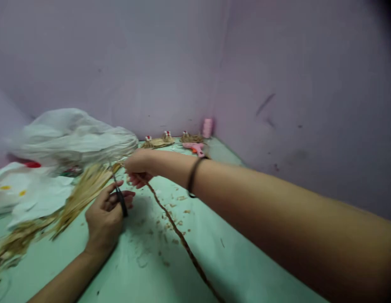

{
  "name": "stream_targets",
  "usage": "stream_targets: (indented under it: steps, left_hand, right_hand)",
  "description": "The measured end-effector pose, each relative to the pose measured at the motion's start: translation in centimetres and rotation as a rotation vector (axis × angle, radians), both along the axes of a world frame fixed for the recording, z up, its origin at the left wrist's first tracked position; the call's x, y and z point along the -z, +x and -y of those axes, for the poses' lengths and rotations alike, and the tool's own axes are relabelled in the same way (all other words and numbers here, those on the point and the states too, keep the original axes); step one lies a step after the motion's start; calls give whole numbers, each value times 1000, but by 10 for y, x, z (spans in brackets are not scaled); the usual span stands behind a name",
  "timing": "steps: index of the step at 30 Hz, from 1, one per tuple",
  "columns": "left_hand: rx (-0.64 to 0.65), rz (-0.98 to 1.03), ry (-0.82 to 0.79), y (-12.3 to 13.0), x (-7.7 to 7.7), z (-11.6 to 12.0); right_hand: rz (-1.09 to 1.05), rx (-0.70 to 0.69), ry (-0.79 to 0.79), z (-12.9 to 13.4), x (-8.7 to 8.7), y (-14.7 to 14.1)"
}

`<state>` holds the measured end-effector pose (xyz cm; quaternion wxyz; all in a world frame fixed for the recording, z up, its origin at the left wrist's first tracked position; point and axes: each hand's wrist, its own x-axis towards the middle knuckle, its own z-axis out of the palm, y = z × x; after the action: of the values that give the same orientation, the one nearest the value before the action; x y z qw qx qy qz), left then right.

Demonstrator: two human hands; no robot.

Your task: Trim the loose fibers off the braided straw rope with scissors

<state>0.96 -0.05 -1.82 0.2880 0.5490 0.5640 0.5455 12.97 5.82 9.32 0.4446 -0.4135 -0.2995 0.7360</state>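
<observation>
My left hand (107, 214) is closed around a pair of scissors (120, 198) with dark handles, its blades pointing up and away. Just beyond it, my right hand (140, 166) grips one end of a long brown braided cord (173, 225). From there the cord runs down across the table toward the lower edge of the view. A bundle of dry straw-coloured strips (83, 191) lies left of both hands, its far end close to the scissors' tips. Motion blur softens my right fingers.
Small straw scraps (170, 214) litter the pale green table (135, 269). White plastic bags (72, 134) fill the back left. Along the wall are small straw pieces with red-and-white tops (157, 142), a pink glue gun (195, 148) and a pink thread spool (207, 127).
</observation>
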Motion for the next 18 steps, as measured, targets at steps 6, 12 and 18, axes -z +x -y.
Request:
stream_targets:
  steps: [6,12,18]
  left_hand:
    - [132,89,-9,6,2,-1]
    - [209,-295,77,-1,10,6]
    - [286,-754,158,-6,0,13]
  right_hand:
    - [239,-183,-12,45,57,41]
    - [80,-59,-12,73,100,56]
    - [-5,-23,-24,74,109,56]
